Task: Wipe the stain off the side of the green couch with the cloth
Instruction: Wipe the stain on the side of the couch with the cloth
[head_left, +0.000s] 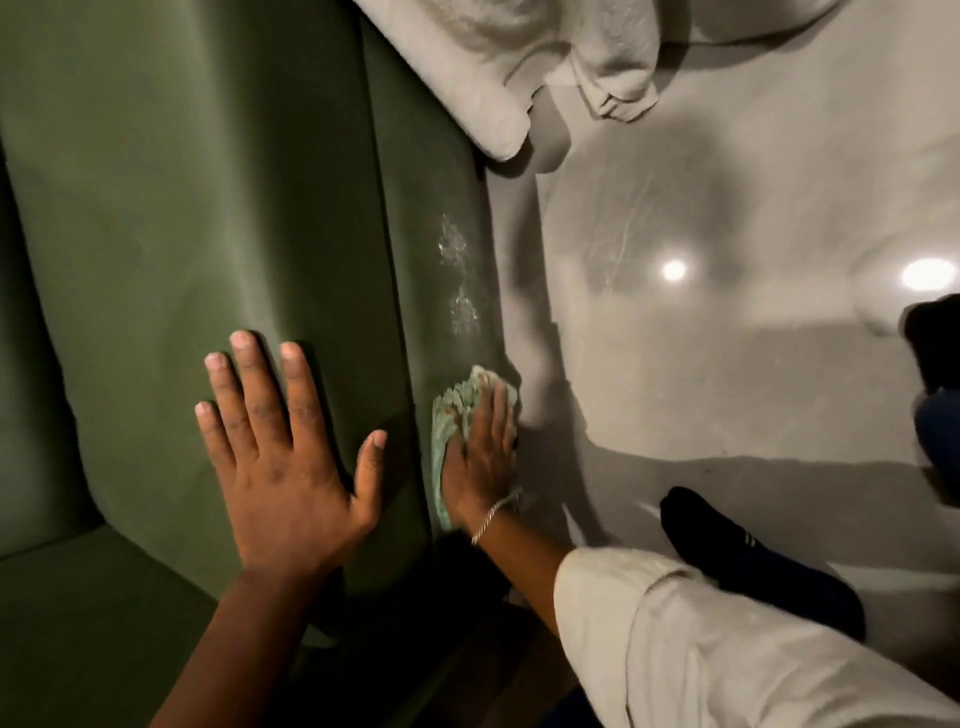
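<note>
The green couch (182, 208) fills the left half of the view. On its side panel there is a whitish stain (457, 275) in two patches, one above the other. My right hand (480, 457) presses a light green cloth (454, 410) flat against the side panel just below the stain. The cloth shows above and to the left of my fingers. My left hand (280, 457) lies flat on the top of the couch arm, fingers spread, holding nothing.
A glossy grey floor (727, 364) lies to the right of the couch, with two light reflections. A white blanket or cushion (493, 62) hangs at the top. My foot in a black sock (753, 561) and my pale trouser leg (727, 649) are at the lower right.
</note>
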